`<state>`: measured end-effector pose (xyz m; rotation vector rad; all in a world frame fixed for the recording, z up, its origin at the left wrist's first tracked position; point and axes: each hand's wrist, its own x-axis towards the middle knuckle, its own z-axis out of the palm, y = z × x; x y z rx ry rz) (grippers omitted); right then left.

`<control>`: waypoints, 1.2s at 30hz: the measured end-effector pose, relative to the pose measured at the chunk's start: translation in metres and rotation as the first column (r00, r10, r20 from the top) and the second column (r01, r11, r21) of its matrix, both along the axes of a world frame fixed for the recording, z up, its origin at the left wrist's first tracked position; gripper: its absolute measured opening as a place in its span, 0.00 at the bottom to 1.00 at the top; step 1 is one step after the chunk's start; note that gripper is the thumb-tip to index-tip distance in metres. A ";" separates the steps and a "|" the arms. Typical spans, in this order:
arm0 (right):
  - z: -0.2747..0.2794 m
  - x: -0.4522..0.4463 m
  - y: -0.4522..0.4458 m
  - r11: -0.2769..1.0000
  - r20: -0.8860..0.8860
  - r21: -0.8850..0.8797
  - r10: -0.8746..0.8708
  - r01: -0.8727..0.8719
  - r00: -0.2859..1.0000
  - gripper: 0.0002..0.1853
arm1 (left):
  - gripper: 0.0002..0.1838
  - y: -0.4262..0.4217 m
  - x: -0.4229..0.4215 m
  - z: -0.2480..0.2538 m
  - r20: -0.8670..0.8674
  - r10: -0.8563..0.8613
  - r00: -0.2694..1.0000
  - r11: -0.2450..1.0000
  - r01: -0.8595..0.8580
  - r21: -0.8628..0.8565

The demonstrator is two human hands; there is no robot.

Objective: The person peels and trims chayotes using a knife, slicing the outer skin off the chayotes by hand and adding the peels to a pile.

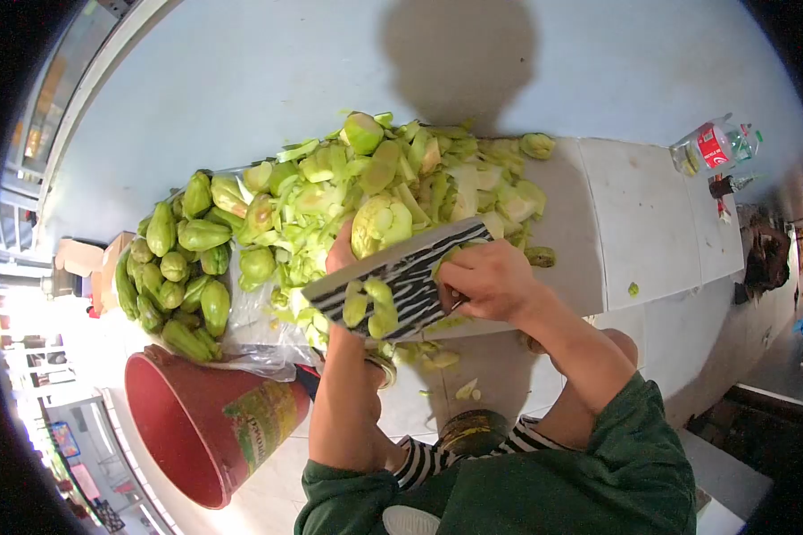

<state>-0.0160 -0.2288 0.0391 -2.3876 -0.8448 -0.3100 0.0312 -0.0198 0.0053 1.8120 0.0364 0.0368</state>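
My right hand (486, 278) is closed around the handle of a broad cleaver (410, 276) whose blade has a black-and-white striped pattern. Green slices (372, 308) cling to the flat of the blade. Just behind the blade, my left hand (339, 251) grips a partly pared chayote (380, 225), with most of its fingers hidden by the cleaver and the fruit. The blade's far edge lies close against this chayote; whether it touches I cannot tell. Around both hands spreads a heap of cut chayote pieces and peelings (330, 174).
Whole green chayotes (178, 259) are piled at the left on clear plastic. Below them a red bucket (174, 428) lies tilted toward the left. The white tiled ledge (629, 223) runs right, with a plastic bottle (714, 147) and a small dark bottle (730, 185) at its far end.
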 end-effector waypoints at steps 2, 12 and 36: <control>0.004 -0.001 -0.001 0.999 0.021 0.006 0.053 -0.053 0.998 0.12 | 0.25 -0.002 -0.002 0.012 0.041 -0.027 0.999 0.975 0.017 0.223; -0.018 0.041 -0.042 0.847 -0.333 -0.267 -0.529 0.459 0.781 0.12 | 0.30 -0.009 -0.013 0.047 -0.059 -0.172 0.983 0.977 0.163 -0.136; -0.002 0.016 -0.005 0.961 0.221 0.211 0.129 -0.177 0.967 0.12 | 0.36 0.012 -0.017 0.003 -0.155 -0.253 0.955 0.681 0.061 -0.730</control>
